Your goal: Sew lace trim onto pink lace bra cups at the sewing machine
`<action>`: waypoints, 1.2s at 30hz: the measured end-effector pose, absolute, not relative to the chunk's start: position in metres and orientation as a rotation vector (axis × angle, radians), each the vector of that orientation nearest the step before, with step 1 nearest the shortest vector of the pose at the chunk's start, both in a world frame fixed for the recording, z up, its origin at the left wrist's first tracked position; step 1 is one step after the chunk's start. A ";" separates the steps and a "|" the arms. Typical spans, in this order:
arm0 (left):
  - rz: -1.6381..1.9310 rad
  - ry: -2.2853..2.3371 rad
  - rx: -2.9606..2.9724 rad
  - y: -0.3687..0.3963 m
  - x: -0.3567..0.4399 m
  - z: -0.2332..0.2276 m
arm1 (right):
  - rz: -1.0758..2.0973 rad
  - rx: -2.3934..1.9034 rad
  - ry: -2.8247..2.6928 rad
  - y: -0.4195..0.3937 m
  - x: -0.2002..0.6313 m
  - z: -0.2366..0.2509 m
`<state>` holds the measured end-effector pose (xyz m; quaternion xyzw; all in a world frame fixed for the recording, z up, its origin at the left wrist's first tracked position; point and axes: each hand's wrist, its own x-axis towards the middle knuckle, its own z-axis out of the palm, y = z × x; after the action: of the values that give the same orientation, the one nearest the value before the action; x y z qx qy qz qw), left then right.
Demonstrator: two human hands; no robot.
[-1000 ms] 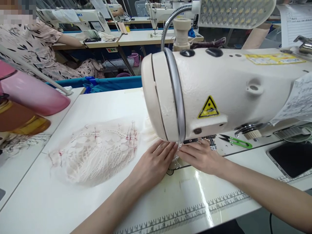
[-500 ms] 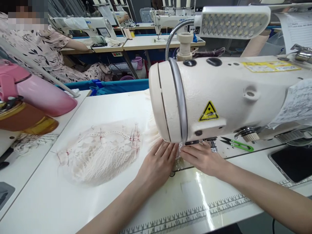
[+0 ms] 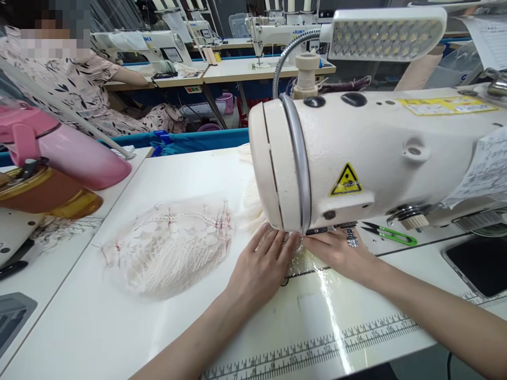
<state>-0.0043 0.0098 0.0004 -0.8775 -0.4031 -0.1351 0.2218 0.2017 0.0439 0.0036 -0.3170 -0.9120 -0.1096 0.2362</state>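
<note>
At the needle area of a cream sewing machine (image 3: 356,148), my left hand (image 3: 259,264) lies palm down with its fingers stretched over a strip of white lace fabric (image 3: 253,203). Close by on the right, my right hand (image 3: 340,250) has its fingers together, tips pressed at the fabric edge beside the presser foot. The machine head hides part of the fabric and the needle. A separate sheer white piece of lace (image 3: 170,253) with red thread marks lies flat on the table left of my left hand.
Green thread snips (image 3: 390,234) and a black phone (image 3: 477,264) lie right of my hands. A ruler strip (image 3: 317,345) runs along the front edge. A pink bottle (image 3: 83,153) and amber container (image 3: 51,192) stand left. Another person (image 3: 75,89) sits beyond the table.
The view has shifted slightly, so the scene sits a little farther right. My right hand's fingers have drawn lower and closer under the machine head; my left hand stays on the fabric.
</note>
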 end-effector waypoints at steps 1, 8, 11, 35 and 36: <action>-0.363 -1.119 -2.432 0.010 -0.005 0.001 | -0.299 -0.872 -2.498 0.045 0.202 0.004; -0.363 -1.202 -2.487 0.010 -0.006 0.003 | -0.081 -0.874 -2.455 0.051 0.205 0.006; -0.380 -1.257 -2.502 0.011 -0.004 0.003 | 0.070 -0.916 -2.429 0.052 0.204 0.004; -0.497 -1.129 -2.521 0.009 -0.003 0.000 | -0.350 -0.984 -2.439 0.039 0.204 -0.006; -0.501 -1.134 -2.513 0.010 -0.003 0.001 | -0.351 -0.984 -2.437 0.040 0.204 -0.007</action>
<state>-0.0035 0.0096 0.0009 -0.8840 -0.3987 -0.1762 0.1688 0.2037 0.0395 -0.0066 -0.3601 -0.8916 -0.1286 0.2425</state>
